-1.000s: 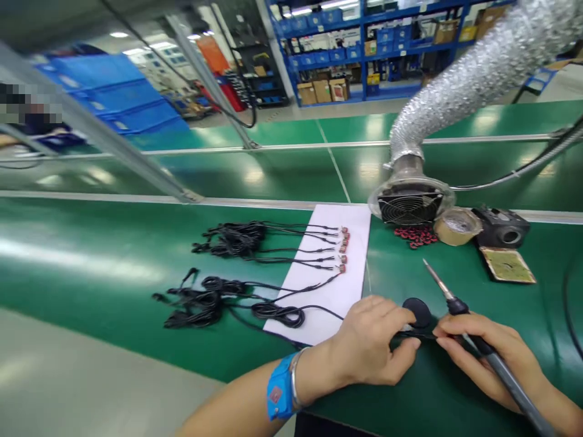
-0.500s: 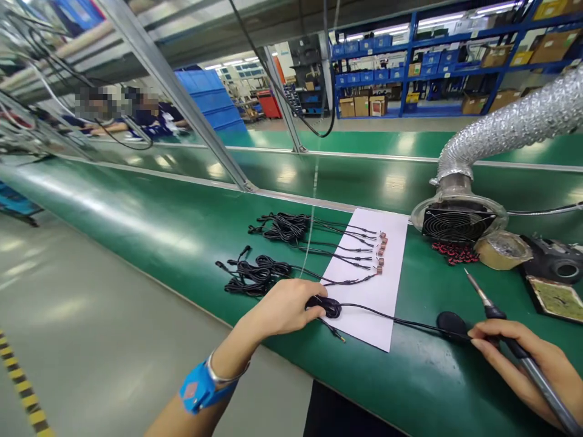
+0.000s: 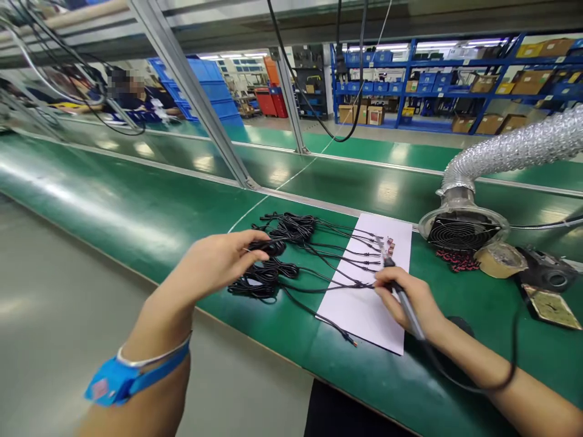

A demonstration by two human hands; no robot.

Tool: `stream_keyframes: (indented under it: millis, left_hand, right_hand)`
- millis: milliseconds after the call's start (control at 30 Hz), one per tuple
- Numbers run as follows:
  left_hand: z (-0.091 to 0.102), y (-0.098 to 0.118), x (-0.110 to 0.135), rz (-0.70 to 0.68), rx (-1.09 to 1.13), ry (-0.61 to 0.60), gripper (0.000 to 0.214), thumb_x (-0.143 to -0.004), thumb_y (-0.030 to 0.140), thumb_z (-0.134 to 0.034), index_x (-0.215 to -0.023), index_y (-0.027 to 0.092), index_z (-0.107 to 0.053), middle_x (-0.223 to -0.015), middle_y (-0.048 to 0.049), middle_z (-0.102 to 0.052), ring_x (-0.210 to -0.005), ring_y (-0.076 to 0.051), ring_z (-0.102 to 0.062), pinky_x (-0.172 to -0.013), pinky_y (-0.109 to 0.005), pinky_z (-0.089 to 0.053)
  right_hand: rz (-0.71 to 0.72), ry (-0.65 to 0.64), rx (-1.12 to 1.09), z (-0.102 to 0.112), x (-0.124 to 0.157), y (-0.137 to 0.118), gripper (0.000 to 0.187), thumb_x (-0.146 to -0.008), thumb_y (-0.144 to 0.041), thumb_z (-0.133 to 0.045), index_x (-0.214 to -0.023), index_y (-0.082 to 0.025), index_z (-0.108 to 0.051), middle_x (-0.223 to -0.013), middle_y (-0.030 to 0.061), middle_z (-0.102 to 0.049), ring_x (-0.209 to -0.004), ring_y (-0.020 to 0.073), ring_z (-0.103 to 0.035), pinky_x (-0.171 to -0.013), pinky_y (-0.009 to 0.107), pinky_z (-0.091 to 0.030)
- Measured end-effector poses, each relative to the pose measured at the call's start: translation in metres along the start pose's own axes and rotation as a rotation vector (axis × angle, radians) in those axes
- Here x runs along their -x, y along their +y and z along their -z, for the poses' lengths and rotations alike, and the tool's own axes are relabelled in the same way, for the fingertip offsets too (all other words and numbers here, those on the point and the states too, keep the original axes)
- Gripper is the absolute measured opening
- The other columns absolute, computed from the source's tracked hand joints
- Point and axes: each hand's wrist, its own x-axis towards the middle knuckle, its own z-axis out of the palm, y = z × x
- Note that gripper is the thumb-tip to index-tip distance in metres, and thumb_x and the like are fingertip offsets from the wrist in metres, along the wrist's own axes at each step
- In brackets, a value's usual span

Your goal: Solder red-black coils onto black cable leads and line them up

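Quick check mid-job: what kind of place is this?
Most likely a factory electronics assembly line: a green conveyor bench, a soldering iron in the right hand, a cable bundle in the left hand, and a fume extractor fan on a foil duct.

A long green worktop (image 3: 113, 200) ran through a factory hall, glossy enough to throw back the ceiling lights in pale patches. On its near side lay a smooth grey floor (image 3: 54, 340). From its far edge a slanted aluminium post (image 3: 195, 103) rose to an overhead frame, and black cables (image 3: 339, 60) hung looping above it. Beyond the worktop stood a tall blue shelving rack (image 3: 412, 79) stacked with cardboard boxes (image 3: 489, 124) and blue bins, lit by white strip lights (image 3: 449, 44). Also beyond it, further left, were stacked blue crates (image 3: 214, 91) and a seated person (image 3: 136, 97).
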Motion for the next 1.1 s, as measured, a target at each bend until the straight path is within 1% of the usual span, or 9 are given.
stream_keyframes:
  millis: [100, 200, 300, 367, 467, 600, 833, 967, 1100]
  left_hand:
    - [-0.008, -0.021, -0.011, 0.094, -0.114, -0.041, 0.039, -0.089, 0.046, -0.044, -0.115, 0.026, -0.065, -0.077, -0.0057, -0.075, -0.072, -0.028, -0.069, -0.058, -0.033, -0.044]
    - [-0.020, -0.033, -0.014, 0.059, -0.140, -0.046, 0.040, -0.090, 0.042, -0.042, -0.117, 0.024, -0.065, -0.086, -0.0091, -0.076, -0.081, -0.032, -0.071, -0.062, -0.035, -0.046]
    - [-0.032, -0.037, -0.014, 0.014, -0.135, -0.059, 0.041, -0.092, 0.040, -0.041, -0.119, 0.022, -0.065, -0.095, -0.0101, -0.077, -0.086, -0.033, -0.071, -0.065, -0.036, -0.048]
    - [-0.039, -0.037, -0.018, -0.010, -0.147, -0.064, 0.040, -0.093, 0.039, -0.041, -0.120, 0.023, -0.065, -0.102, -0.0093, -0.077, -0.089, -0.032, -0.072, -0.068, -0.036, -0.050]
    - [-0.050, -0.034, -0.030, -0.048, -0.163, -0.067, 0.037, -0.092, 0.036, -0.044, -0.119, 0.024, -0.066, -0.111, -0.0084, -0.076, -0.097, -0.031, -0.071, -0.073, -0.035, -0.052]
    - [-0.063, -0.025, -0.046, -0.094, -0.205, -0.118, 0.035, -0.092, 0.029, -0.045, -0.119, 0.023, -0.066, -0.112, -0.0087, -0.076, -0.101, -0.030, -0.071, -0.075, -0.032, -0.051]
    - [-0.081, -0.017, -0.056, -0.165, -0.294, -0.186, 0.032, -0.091, 0.028, -0.045, -0.114, 0.023, -0.066, -0.109, -0.0085, -0.077, -0.098, -0.030, -0.072, -0.072, -0.032, -0.051]
    - [-0.085, -0.016, -0.056, -0.142, -0.273, -0.237, 0.033, -0.088, 0.027, -0.049, -0.115, 0.022, -0.066, -0.111, -0.0084, -0.076, -0.101, -0.031, -0.071, -0.071, -0.032, -0.052]
    - [-0.077, -0.012, -0.048, -0.097, -0.251, -0.277, 0.042, -0.089, 0.027, -0.044, -0.127, 0.022, -0.063, -0.120, -0.0077, -0.073, -0.100, -0.033, -0.071, -0.071, -0.035, -0.053]
  right_hand:
    - [0.029, -0.048, -0.022, -0.039, -0.022, 0.005, 0.018, -0.089, -0.014, -0.050, -0.104, -0.022, -0.056, -0.079, -0.0006, -0.064, -0.070, 0.0130, -0.063, -0.068, 0.025, -0.052]
    - [0.020, -0.069, -0.019, -0.054, -0.018, -0.004, 0.022, -0.088, -0.011, -0.045, -0.106, -0.022, -0.053, -0.075, -0.0026, -0.061, -0.063, 0.0113, -0.059, -0.062, 0.023, -0.050]
    - [0.005, -0.086, -0.005, -0.050, -0.004, -0.020, 0.027, -0.089, -0.009, -0.046, -0.112, -0.022, -0.049, -0.076, -0.0034, -0.062, -0.058, 0.0091, -0.058, -0.056, 0.019, -0.049]
    - [0.015, -0.075, 0.040, -0.044, 0.001, -0.021, 0.026, -0.090, -0.010, -0.047, -0.112, -0.022, -0.051, -0.081, -0.0007, -0.065, -0.064, 0.0112, -0.061, -0.061, 0.022, -0.052]
    - [0.036, -0.016, 0.175, -0.036, -0.001, -0.001, 0.023, -0.093, -0.011, -0.047, -0.110, -0.022, -0.056, -0.090, 0.0051, -0.067, -0.080, 0.0184, -0.064, -0.075, 0.032, -0.053]
    - [0.061, -0.021, 0.347, -0.029, -0.006, 0.031, 0.024, -0.095, -0.011, -0.047, -0.109, -0.022, -0.062, -0.084, 0.0062, -0.064, -0.081, 0.0228, -0.056, -0.076, 0.037, -0.048]
    - [0.066, -0.093, 0.506, -0.023, 0.002, 0.034, 0.029, -0.096, -0.008, -0.044, -0.112, -0.021, -0.064, -0.076, 0.0057, -0.059, -0.079, 0.0230, -0.048, -0.074, 0.035, -0.043]
    - [0.068, -0.128, 0.540, -0.022, 0.002, 0.035, 0.025, -0.094, -0.007, -0.047, -0.108, -0.020, -0.064, -0.074, 0.0051, -0.058, -0.077, 0.0228, -0.047, -0.073, 0.034, -0.041]
    - [0.074, -0.123, 0.525, -0.022, 0.002, 0.039, 0.024, -0.093, -0.008, -0.048, -0.109, -0.018, -0.063, -0.075, 0.0055, -0.059, -0.077, 0.0228, -0.048, -0.073, 0.035, -0.041]
